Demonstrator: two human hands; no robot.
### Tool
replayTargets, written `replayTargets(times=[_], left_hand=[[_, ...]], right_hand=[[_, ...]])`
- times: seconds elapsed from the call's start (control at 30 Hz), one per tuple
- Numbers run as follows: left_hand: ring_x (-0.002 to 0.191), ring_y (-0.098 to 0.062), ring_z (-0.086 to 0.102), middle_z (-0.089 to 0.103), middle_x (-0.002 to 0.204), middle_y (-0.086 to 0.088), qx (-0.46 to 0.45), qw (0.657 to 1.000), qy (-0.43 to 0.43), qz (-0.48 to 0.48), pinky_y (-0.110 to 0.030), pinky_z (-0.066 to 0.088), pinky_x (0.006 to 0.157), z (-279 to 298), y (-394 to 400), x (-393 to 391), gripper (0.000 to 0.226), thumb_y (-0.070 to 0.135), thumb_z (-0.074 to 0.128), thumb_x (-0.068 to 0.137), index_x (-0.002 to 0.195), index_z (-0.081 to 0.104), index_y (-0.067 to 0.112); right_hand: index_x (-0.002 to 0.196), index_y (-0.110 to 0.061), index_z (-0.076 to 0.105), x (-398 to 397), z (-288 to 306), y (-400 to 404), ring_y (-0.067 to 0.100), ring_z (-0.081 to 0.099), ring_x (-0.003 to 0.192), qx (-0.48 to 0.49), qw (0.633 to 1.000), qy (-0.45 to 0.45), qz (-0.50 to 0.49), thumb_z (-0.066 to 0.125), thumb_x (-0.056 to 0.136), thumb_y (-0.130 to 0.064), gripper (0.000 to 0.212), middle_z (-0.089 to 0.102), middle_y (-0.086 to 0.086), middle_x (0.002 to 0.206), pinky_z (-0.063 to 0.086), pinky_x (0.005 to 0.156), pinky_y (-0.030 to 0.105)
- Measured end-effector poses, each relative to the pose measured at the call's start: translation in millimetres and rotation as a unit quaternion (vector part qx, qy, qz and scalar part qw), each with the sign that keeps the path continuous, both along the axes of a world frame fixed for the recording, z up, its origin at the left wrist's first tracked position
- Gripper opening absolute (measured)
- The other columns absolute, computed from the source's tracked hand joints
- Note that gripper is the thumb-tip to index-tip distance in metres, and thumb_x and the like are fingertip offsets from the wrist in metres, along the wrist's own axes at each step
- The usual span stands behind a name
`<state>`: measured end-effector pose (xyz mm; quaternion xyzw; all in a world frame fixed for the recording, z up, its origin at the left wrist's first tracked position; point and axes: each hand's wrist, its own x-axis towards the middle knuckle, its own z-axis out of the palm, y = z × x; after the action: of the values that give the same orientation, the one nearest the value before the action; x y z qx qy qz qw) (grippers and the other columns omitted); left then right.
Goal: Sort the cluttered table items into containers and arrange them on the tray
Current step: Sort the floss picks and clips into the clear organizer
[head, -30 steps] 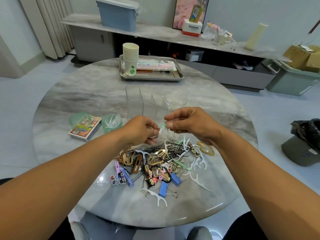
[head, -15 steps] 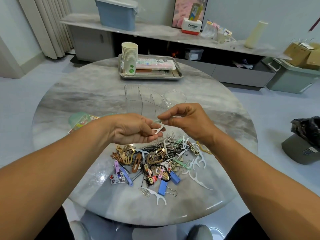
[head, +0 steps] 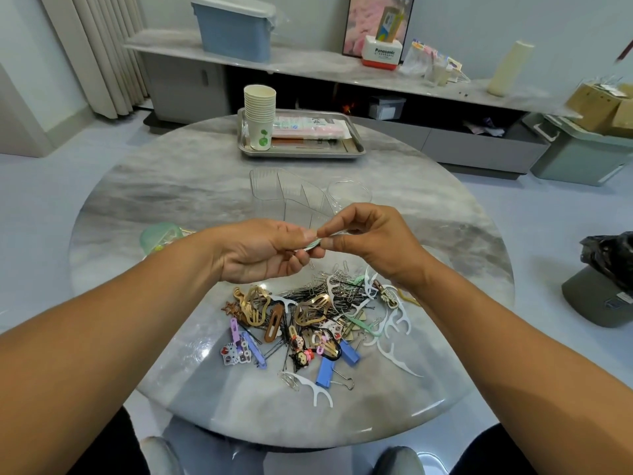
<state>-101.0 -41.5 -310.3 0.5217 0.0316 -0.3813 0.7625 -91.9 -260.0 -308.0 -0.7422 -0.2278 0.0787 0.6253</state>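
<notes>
A pile (head: 318, 317) of hair clips, bobby pins, paper clips, binder clips and white floss picks lies on the near part of the round marble table (head: 171, 200). Above its far edge my left hand (head: 263, 252) and my right hand (head: 370, 241) meet, both pinching a small pale green floss pick (head: 314, 242) between fingertips. Behind the hands stand a clear divided organiser (head: 287, 193) and a clear round cup (head: 349, 192). A steel tray (head: 352, 150) at the far side holds stacked paper cups (head: 259, 114) and flat packets.
A green lidded container (head: 159, 234) sits left of my left forearm, partly hidden. Beyond the table run a low shelf with a blue bin (head: 236, 27) and boxes. A bin with a black bag (head: 606, 282) stands on the floor at right.
Both hands stayed together over the pile's far edge. The white floss pick seen between them half a second ago is out of sight; a pale green one shows at the fingertips.
</notes>
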Motion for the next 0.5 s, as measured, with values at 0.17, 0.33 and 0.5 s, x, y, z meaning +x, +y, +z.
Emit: replayTargets(times=[0.17, 0.33, 0.5], left_hand=[[0.066, -0.005, 0.056, 0.07, 0.089, -0.009, 0.076, 0.996, -0.023, -0.031, -0.014, 0.053, 0.058, 0, 3, 0, 0.032, 0.013, 0.068, 0.086, 0.115, 0.067, 0.001], [0.063, -0.005, 0.06, 0.071, 0.083, -0.007, 0.122, 0.991, -0.026, -0.044, -0.014, 0.054, 0.057, 1, 4, -2, 0.025, 0.01, 0.069, 0.086, 0.109, 0.067, 0.002], [0.056, -0.006, 0.058, 0.074, 0.079, -0.011, 0.18, 0.982, -0.025, 0.042, -0.016, 0.054, 0.054, -4, 4, 2, 0.01, 0.001, 0.057, 0.099, 0.108, 0.061, 0.001]], right_hand=[[0.083, -0.009, 0.073, 1, -3, 1, 0.018, 0.068, 0.086, -0.072, 0.997, -0.01, 0.019, 0.084, 0.076, 0.003, 0.018, 0.074, 0.012, 0.09, 0.058, 0.088, 0.034], [0.098, -0.013, 0.077, -2, -8, 0, 0.016, 0.07, 0.098, -0.109, 0.994, 0.017, 0.005, 0.088, 0.076, -0.014, 0.024, 0.076, 0.004, 0.101, 0.053, 0.086, 0.017], [0.087, -0.011, 0.067, 4, -17, -8, 0.015, 0.063, 0.078, -0.172, 0.963, 0.1, -0.182, 0.078, 0.087, -0.034, 0.025, 0.068, 0.005, 0.084, 0.053, 0.072, 0.031]])
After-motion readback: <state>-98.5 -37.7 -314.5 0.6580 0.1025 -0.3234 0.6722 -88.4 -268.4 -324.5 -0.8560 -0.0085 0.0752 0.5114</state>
